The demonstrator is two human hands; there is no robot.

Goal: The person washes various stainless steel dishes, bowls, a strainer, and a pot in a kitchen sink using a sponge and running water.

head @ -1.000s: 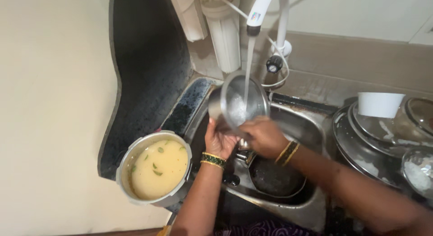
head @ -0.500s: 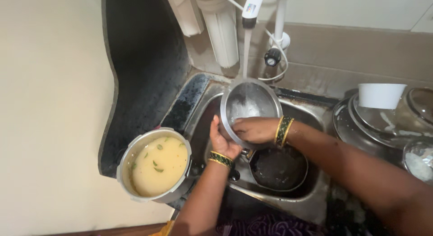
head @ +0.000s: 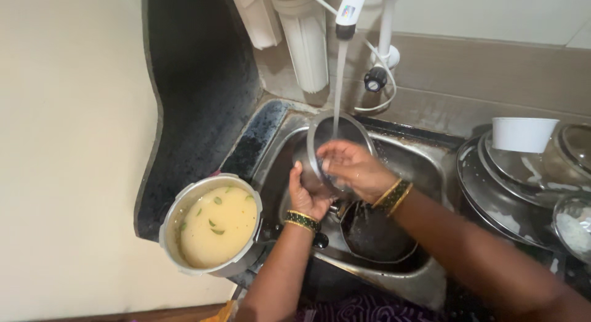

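Change: Since half a second ago the steel bowl has tipped further onto its side under the tap, and the right hand has slid from the rim down across the bowl's mouth.
Bowl: small, round, bare steel, wet and shiny, its open mouth turned toward the camera and slightly to 3 o'clock; a thin stream of water from the white tap spout at 12 o'clock falls straight into it.
Place: the bowl is held in the air over the steel sink, above a dark round pan that lies in the basin at 5 o'clock from it.
Left hand: the left hand cups the bowl from below and behind, at its 7 o'clock side, fingers curled tight against the outer wall and the thumb lying up along the rim.
Right hand: it comes in from 4 o'clock, fingers pressed together and bent over the lower edge of the bowl, touching its inside; the fingertips are partly hidden in the water.
Wrists: gold and dark bangles on both.
Surroundings: a steel cooker pot of pale yellow liquid with green leaf pieces stands on the table at 8 o'clock, just beside the sink; stacked steel plates with a white cup sit at 3 o'clock.
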